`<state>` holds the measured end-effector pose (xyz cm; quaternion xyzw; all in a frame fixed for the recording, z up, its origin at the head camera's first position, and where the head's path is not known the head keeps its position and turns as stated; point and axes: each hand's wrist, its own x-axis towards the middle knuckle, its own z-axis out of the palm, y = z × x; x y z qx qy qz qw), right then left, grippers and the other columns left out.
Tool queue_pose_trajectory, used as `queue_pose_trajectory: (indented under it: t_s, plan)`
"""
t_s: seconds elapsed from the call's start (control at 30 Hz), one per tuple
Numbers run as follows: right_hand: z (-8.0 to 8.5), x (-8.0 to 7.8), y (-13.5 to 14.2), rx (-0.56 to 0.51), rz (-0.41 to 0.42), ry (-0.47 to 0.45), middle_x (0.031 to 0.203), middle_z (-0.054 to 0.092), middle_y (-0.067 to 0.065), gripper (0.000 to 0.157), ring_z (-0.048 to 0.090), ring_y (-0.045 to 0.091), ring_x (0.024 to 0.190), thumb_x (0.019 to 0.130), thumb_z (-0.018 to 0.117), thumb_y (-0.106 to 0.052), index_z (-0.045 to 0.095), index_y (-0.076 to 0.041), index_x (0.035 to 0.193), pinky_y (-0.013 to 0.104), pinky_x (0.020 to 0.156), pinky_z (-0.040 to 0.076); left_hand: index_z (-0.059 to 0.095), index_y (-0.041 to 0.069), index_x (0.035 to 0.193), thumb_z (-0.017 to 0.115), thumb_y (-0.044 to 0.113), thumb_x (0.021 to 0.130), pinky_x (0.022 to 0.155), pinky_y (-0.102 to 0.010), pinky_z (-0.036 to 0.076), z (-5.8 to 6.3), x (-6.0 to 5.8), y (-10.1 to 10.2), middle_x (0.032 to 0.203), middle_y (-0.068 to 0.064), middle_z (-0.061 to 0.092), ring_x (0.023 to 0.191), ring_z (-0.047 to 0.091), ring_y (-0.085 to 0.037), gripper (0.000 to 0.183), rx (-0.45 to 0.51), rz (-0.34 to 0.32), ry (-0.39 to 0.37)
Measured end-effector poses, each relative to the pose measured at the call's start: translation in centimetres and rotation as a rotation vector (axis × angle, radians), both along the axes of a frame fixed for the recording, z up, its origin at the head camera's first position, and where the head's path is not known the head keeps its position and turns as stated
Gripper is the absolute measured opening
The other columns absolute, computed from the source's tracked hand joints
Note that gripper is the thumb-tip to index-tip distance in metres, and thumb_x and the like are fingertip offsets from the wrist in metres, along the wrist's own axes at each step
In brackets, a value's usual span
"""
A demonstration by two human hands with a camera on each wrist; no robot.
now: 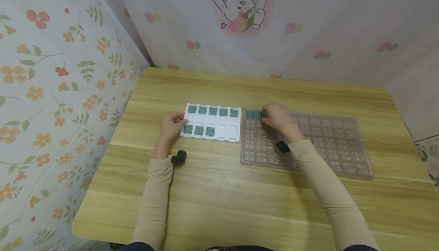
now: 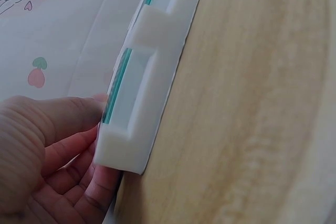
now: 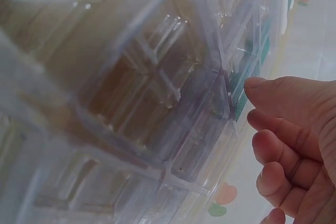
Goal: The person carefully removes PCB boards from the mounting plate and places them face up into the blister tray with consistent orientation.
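Observation:
My left hand point(image 1: 168, 129) grips the left end of a white plastic tray point(image 1: 233, 133), its thumb on the top edge in the left wrist view. Small green circuit boards point(image 1: 213, 111) fill the tray's far row, and three more lie at the left of its near row. To its right lies a clear compartment tray point(image 1: 329, 121). My right hand point(image 1: 278, 117) is at that tray's far row, pinching a green circuit board point(image 3: 240, 107) at the second compartment. Another board point(image 1: 250, 114) sits in the corner compartment to its left. The right fingertips partly hide the pinched board.
Both trays lie on a wood-grain table point(image 1: 205, 197), nearly touching side by side. A white curtain point(image 1: 295, 3) with a rabbit print hangs behind it, and a floral curtain point(image 1: 51, 91) on the left. Black wrist cameras point(image 1: 180, 157) stick out from both sleeves.

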<state>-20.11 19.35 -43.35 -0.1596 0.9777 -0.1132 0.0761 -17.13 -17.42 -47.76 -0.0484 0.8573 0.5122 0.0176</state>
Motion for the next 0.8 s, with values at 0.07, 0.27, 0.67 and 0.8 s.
queue_pose_trajectory:
  t_s: [0.07,0.27,0.67,0.8]
  plan:
    - [0.04,0.05,0.01,0.002,0.005,0.004,0.096,0.065,0.017,0.028,0.058,0.035,0.09,0.083,0.07,-0.013,0.065,0.0,0.107,0.059,0.087,0.036,0.062,-0.008,0.112,0.067,0.003,0.084,0.068,-0.02,0.045,0.03,0.01,0.01,0.102,-0.024,0.064,0.089,0.06,-0.03,0.031,0.0,0.0,-0.002]
    - [0.11,0.15,0.03,0.012,0.015,0.012,0.094,0.065,0.017,0.028,0.059,0.034,0.089,0.084,0.07,-0.014,0.065,0.0,0.107,0.057,0.084,0.039,0.062,-0.008,0.113,0.067,0.003,0.084,0.068,-0.02,0.045,0.16,0.05,0.04,0.102,-0.024,0.064,0.089,0.061,-0.03,0.031,-0.001,0.002,-0.003]
    - [0.06,0.26,0.12,-0.003,0.008,0.018,0.089,0.065,0.016,0.028,0.059,0.033,0.084,0.084,0.07,-0.014,0.066,0.002,0.105,0.054,0.079,0.042,0.061,-0.01,0.113,0.066,0.003,0.084,0.068,-0.019,0.045,0.26,0.14,-0.02,0.102,-0.025,0.064,0.089,0.06,-0.031,0.031,0.004,-0.005,0.001]
    - [0.09,0.35,0.07,-0.008,0.006,0.01,0.087,0.065,0.014,0.029,0.059,0.032,0.083,0.083,0.07,-0.015,0.065,0.002,0.105,0.053,0.078,0.043,0.061,-0.01,0.113,0.066,0.003,0.085,0.068,-0.019,0.045,0.27,0.1,-0.08,0.102,-0.025,0.063,0.09,0.06,-0.03,0.032,0.01,-0.006,-0.008]
